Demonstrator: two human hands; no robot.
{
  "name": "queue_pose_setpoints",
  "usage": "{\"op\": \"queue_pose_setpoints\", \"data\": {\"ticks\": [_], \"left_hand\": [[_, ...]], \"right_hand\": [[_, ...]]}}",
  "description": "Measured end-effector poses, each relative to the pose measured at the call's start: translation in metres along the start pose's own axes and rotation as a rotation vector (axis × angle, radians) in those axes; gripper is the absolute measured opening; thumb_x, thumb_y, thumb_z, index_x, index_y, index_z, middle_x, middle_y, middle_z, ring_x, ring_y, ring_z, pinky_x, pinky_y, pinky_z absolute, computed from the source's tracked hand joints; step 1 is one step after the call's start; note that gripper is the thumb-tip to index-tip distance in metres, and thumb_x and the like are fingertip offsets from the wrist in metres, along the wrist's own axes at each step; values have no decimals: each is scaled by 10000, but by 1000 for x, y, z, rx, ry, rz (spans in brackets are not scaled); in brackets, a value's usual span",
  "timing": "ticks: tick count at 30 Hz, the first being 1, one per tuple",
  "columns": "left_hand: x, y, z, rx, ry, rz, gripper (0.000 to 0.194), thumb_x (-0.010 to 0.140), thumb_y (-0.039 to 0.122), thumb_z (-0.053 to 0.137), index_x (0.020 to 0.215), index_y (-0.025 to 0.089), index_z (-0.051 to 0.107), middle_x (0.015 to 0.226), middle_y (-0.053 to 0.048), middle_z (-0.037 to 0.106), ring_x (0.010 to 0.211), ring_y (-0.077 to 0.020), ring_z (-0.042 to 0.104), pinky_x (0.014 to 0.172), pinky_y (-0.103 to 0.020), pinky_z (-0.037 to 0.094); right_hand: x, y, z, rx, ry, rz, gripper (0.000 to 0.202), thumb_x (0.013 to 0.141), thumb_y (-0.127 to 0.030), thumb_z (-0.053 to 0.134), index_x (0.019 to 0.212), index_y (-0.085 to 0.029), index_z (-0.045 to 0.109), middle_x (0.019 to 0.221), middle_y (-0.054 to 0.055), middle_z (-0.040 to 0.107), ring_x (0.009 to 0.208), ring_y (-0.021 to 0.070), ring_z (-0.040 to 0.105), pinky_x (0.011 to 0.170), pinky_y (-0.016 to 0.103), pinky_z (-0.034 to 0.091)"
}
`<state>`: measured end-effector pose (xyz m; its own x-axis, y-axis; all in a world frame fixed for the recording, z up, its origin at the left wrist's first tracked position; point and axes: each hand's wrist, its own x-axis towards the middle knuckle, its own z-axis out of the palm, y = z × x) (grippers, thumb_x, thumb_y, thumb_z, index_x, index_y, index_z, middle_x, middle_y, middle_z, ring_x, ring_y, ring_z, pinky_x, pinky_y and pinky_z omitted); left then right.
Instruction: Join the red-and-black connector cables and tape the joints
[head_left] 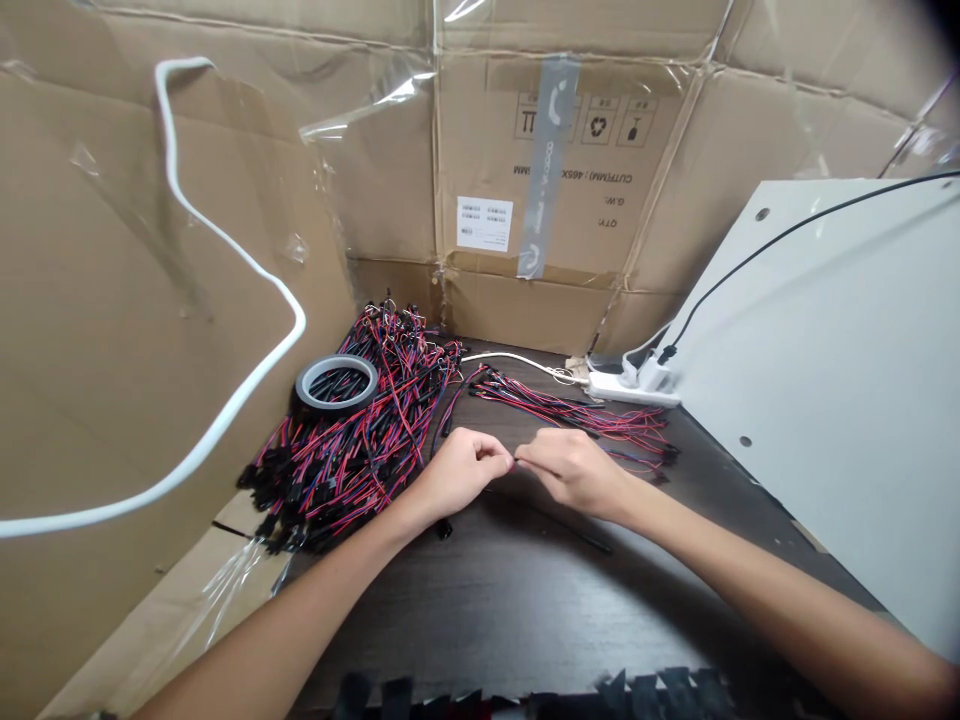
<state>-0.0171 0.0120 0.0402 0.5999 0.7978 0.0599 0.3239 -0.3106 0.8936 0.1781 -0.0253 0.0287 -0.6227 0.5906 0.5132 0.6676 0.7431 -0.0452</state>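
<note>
My left hand (466,468) and my right hand (574,468) meet above the dark table, fingertips almost touching. Both are closed in a pinch on a thin dark wire, of which only a tiny bit shows between them; the fingers hide the rest. Under my left wrist, a black connector (444,528) pokes out. A slim black strand (577,530) lies on the table below my right hand. Left of my hands is a big heap of red, blue and black cables (382,440) with black connectors. Behind my right hand lies a smaller bundle of similar cables (562,400).
On the heap rests a grey-and-black tape roll (336,382). A white power strip (630,386) with plugs stands at the back right, beside a white panel (825,380). Cardboard walls (525,310) enclose the table (480,620). A white cable (247,385) hangs at left. Black strips (660,690) line the near edge.
</note>
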Motion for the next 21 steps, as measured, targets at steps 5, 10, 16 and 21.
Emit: {"op": "queue_pose_setpoints", "data": {"ticks": [5, 10, 16, 21], "left_hand": [[0, 0, 0, 8, 21, -11, 206, 707, 249, 590, 707, 84, 713, 527, 21, 500, 524, -82, 386, 517, -215, 286], [-3, 3, 3, 189, 21, 96, 220, 743, 206, 544, 743, 116, 745, 611, -13, 626, 587, -105, 498, 566, -214, 338], [-6, 5, 4, 363, 37, 206, 263, 803, 193, 498, 749, 144, 751, 637, -19, 667, 582, -106, 523, 576, -224, 328], [-6, 2, 4, 508, 61, 221, 278, 845, 231, 481, 760, 174, 739, 625, -10, 653, 567, -111, 509, 571, -235, 321]], "right_hand": [[4, -5, -1, 208, -60, 160, 204, 915, -189, 486, 984, -153, 675, 873, 57, 704, 772, 148, 613, 724, 241, 427], [5, -8, -4, 233, -153, 199, 212, 898, -164, 498, 904, -153, 710, 850, 62, 717, 740, 144, 621, 703, 238, 411], [5, -12, -2, 211, -134, 280, 228, 861, -146, 521, 731, -149, 709, 678, 57, 689, 596, 118, 572, 603, 230, 362], [8, -12, -5, 233, -134, 324, 237, 865, -158, 500, 772, -141, 717, 732, 73, 701, 641, 131, 591, 647, 236, 381]]}}
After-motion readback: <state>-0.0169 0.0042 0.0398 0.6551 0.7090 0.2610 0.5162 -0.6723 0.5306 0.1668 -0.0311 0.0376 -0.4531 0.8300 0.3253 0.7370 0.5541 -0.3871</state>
